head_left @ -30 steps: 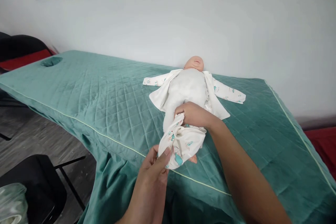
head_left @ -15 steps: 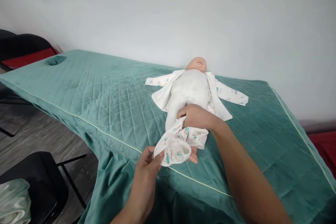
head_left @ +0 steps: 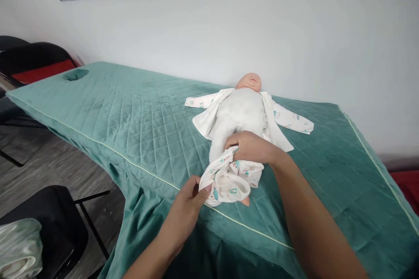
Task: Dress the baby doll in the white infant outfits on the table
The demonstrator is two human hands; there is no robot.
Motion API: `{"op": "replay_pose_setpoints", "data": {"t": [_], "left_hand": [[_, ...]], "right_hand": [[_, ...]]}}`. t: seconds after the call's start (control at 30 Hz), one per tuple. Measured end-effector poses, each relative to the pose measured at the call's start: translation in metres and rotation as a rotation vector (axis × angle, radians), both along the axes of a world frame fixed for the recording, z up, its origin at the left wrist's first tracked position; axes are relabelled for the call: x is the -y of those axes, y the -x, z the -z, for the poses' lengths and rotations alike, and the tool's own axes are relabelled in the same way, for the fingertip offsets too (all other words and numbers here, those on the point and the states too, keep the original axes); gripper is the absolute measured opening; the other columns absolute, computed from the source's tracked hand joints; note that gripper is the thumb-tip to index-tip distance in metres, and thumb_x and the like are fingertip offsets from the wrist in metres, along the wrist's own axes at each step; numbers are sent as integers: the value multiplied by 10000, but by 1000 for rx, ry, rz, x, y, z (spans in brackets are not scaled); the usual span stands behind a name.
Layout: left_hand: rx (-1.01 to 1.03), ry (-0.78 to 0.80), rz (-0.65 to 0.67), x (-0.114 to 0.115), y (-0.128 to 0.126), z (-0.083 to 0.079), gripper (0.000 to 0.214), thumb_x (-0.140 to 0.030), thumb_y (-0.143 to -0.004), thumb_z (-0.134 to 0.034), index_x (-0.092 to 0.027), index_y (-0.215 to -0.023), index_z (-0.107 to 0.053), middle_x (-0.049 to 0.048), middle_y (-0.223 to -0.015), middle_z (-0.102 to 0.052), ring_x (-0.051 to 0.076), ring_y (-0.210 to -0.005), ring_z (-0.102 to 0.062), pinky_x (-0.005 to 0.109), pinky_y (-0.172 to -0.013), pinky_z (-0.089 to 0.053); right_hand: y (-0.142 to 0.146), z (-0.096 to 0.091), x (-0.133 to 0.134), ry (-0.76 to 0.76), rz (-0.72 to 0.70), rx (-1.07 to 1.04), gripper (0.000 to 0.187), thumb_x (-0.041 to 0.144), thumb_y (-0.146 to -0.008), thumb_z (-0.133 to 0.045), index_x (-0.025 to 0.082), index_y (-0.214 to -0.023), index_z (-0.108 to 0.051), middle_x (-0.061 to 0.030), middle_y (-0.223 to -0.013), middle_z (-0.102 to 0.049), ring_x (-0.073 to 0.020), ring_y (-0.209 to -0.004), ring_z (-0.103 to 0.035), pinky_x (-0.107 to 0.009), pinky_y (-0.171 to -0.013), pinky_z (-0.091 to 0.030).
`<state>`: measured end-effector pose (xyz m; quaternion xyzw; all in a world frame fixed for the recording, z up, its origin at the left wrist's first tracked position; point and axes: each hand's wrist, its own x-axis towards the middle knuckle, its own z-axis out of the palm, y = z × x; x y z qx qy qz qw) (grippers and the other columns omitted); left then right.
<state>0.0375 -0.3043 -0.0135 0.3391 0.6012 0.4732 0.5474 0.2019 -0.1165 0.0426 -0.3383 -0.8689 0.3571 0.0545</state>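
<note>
A baby doll (head_left: 244,109) lies on its back on a green quilted massage table (head_left: 137,117), head toward the wall. An open white printed jacket (head_left: 288,120) is spread under its arms. Bunched white printed trousers (head_left: 229,181) cover the doll's legs, with one foot (head_left: 245,201) poking out. My right hand (head_left: 250,146) grips the upper part of the trousers at the doll's hips. My left hand (head_left: 190,196) pinches the lower edge of the trousers near the table's front edge.
A black chair (head_left: 49,226) with a pale cloth (head_left: 18,248) on it stands at the lower left on the grey floor. Black and red seating (head_left: 36,67) lies beyond the table's far end. A white wall runs behind the table.
The view has shifted slightly. My left hand has slid down and left along the trouser cuff, and the bunched fabric now sits lower over the doll's legs. My right hand keeps its grip.
</note>
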Motion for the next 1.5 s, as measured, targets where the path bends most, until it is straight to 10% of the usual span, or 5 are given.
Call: {"op": "replay_pose_setpoints", "data": {"t": [0.3,0.73,1.5], "left_hand": [[189,-144,74,-15,15,12,311,-482,-879,-661,-176,-887,-607,18,-867,-620,160,-847,-529,261,-775,-404],[-272,-354,134,-78,59,16,247,-414,-901,-605,-173,-954,-630,18,-901,-633,176,-854,-544,278,-781,-420],[-1015,-799,84,-169,48,30,175,-266,-980,-419,-197,-1031,-572,75,-982,-623,227,-935,-557,356,-837,-444]], "right_hand": [[-4,-3,-1,123,-9,1,268,457,-674,-757,193,-700,-720,9,-719,-687,-182,-707,-603,-264,-575,-376],[-6,-6,-1,112,-47,23,313,486,-684,-776,201,-802,-723,0,-794,-711,-193,-744,-610,-263,-604,-411],[-8,9,-13,139,75,-267,203,359,-834,-643,186,-911,-717,-7,-896,-718,-211,-817,-631,-310,-726,-481]]}}
